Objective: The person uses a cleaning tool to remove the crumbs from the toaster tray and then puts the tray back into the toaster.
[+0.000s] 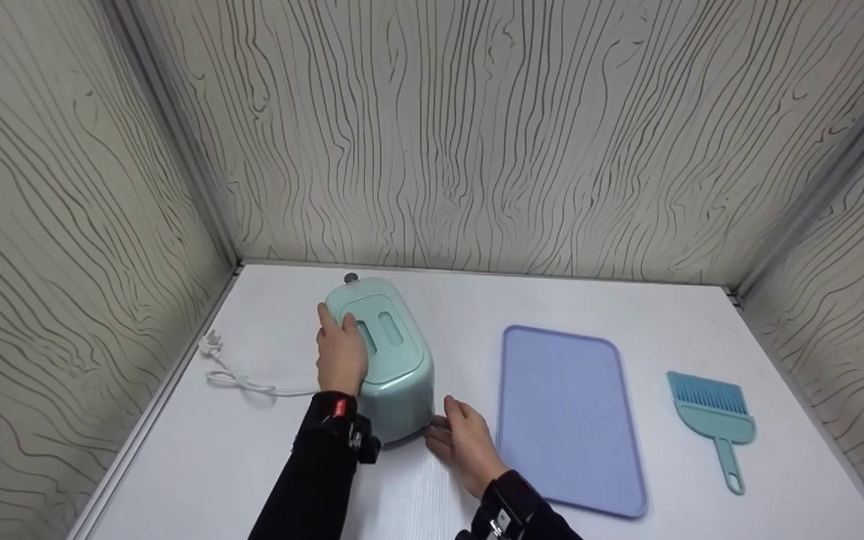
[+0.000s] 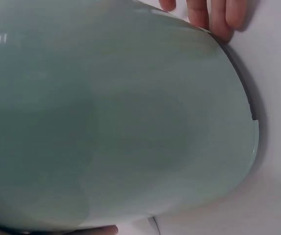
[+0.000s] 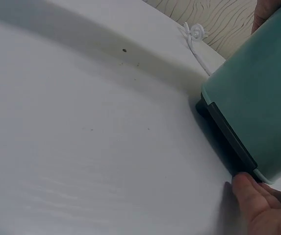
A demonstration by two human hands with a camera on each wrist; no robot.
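Observation:
A mint-green toaster [image 1: 387,375] with two slots in its top stands left of the table's middle. My left hand [image 1: 342,356] grips its left side near the top, thumb at the slot and fingers along the outer wall. Low by the toaster's near right corner is my right hand [image 1: 469,446]. In the right wrist view, the right hand's fingertips [image 3: 243,183] touch the base beside a dark strip [image 3: 233,137] along the lower edge. The left wrist view is mostly filled by the toaster's shiny wall [image 2: 130,107], with right-hand fingers [image 2: 197,12] at its edge.
A white power cord with its plug [image 1: 211,345] lies left of the toaster. To the right lie a lilac tray [image 1: 567,420] and a teal brush nested with a small dustpan [image 1: 717,424]. Dark specks [image 3: 124,50] dot the table. Patterned walls enclose three sides.

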